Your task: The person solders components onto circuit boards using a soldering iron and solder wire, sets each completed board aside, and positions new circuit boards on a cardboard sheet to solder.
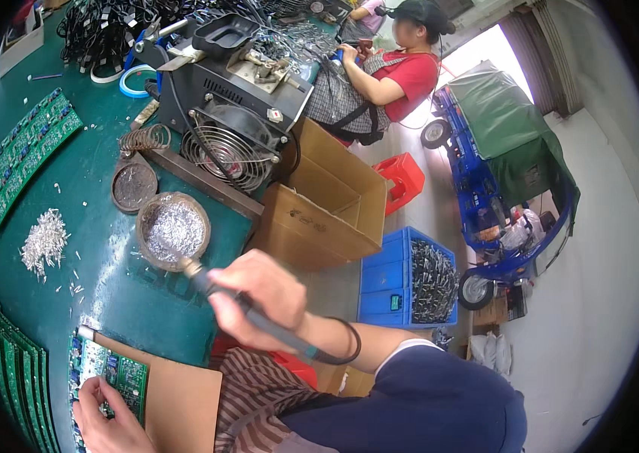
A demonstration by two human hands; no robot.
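Note:
My right hand [259, 298] is wrapped round the handle of a soldering iron [270, 326], slightly blurred. The iron's tip end reaches the near rim of a round bowl [141, 245] filled with silvery bits. At the lower left, my left hand [112, 419] is closed, thumb and fingers pinched together against a green circuit board [132, 377]. Whether a small part also sits between those fingertips is hidden. The board lies partly over a brown cardboard sheet [184, 400]. A pile of small whitish parts [45, 241] lies on the green table beyond.
Circuit board panels [25, 155] and a row of upright boards [6, 362] lie left. Past the bowl stand a small dish [135, 186] and a fan unit [229, 143]. A cardboard box [319, 226], a blue crate [384, 283] and a co-worker [402, 75] are to the right.

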